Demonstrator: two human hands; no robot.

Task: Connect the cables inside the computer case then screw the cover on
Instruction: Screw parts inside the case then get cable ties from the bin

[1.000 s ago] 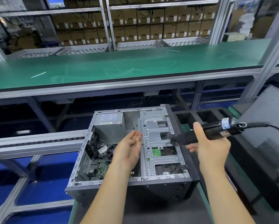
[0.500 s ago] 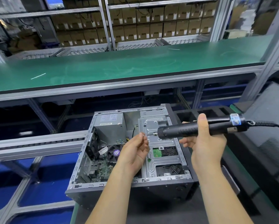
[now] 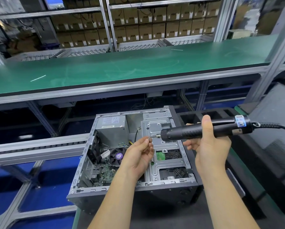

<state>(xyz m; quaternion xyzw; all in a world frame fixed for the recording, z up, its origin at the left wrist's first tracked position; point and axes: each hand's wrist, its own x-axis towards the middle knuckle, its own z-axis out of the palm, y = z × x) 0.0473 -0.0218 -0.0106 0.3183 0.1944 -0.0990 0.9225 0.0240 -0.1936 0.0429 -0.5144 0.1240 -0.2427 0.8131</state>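
Left hand [image 3: 139, 156] pinches a small screw [image 3: 149, 139] between fingertips, touching the bit of the electric screwdriver [image 3: 201, 130] that the right hand [image 3: 211, 146] grips around its black barrel, thumb up. Both hover over the open computer case [image 3: 131, 162] on the bench [image 3: 171, 217], which holds a power supply [image 3: 112, 129], fan and circuit board. Label print is too small to read.
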